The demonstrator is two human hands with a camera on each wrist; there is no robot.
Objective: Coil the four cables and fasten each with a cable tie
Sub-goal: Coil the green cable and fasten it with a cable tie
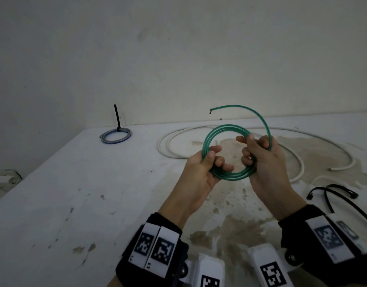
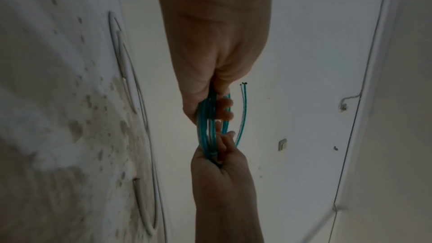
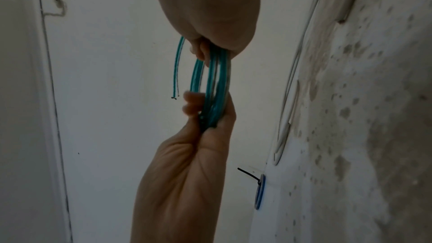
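A green cable [image 1: 226, 127] is wound into a coil of several loops and held in the air above the white table [image 1: 74, 193]. My left hand [image 1: 211, 160] grips the coil's left side, with the thumb over the strands. My right hand [image 1: 253, 149] grips its right side. The cable's free end [image 1: 212, 110] curls up and over from the right hand. In the left wrist view the green cable [image 2: 205, 127] runs between the left hand [image 2: 224, 104] above and the right hand [image 2: 219, 173] below. The right wrist view shows the same green cable [image 3: 217, 84] edge on.
A blue coil [image 1: 116, 137] fastened with an upright black tie [image 1: 116, 116] lies at the table's far left. A long white cable [image 1: 168, 146] sprawls loose behind the hands. Loose black cable ties [image 1: 334, 193] lie at the right. A wall stands behind the table.
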